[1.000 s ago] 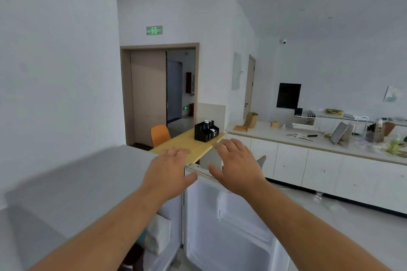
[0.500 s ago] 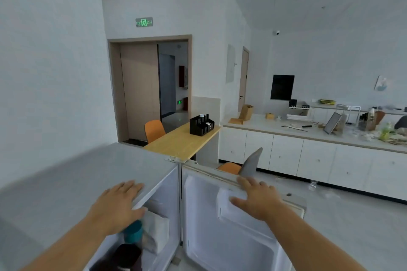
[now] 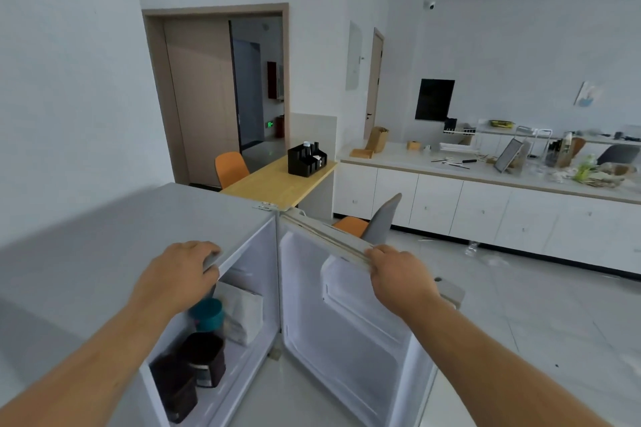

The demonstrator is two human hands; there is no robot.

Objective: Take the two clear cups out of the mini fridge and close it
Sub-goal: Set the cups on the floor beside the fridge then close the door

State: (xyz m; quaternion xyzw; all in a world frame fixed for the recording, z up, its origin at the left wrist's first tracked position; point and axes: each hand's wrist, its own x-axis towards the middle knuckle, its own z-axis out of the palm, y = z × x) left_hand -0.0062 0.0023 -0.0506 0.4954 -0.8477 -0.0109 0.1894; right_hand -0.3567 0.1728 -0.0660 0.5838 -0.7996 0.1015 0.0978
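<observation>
The white mini fridge [image 3: 104, 253] stands open at the lower left, its door [image 3: 347, 350] swung out to the right. My left hand [image 3: 180, 274] lies on the fridge's top, fingers curled over the front edge. My right hand [image 3: 399, 276] grips the top edge of the door. On the shelf inside stand two cups with dark contents [image 3: 204, 357] [image 3: 173, 388], a teal-lidded container [image 3: 208, 314] and a white bag [image 3: 242, 315]. My left forearm hides part of the shelf.
Behind the fridge are a wooden table [image 3: 277, 180] with a black organiser [image 3: 307, 159], and orange chairs [image 3: 230, 168]. A grey chair back [image 3: 383, 218] stands just beyond the door. A long white counter [image 3: 485, 177] with clutter runs along the right. Tiled floor lies right of the door.
Both hands came down from mid-air: the left onto the fridge's top edge, the right onto the door's top edge. More of the fridge's inside now shows.
</observation>
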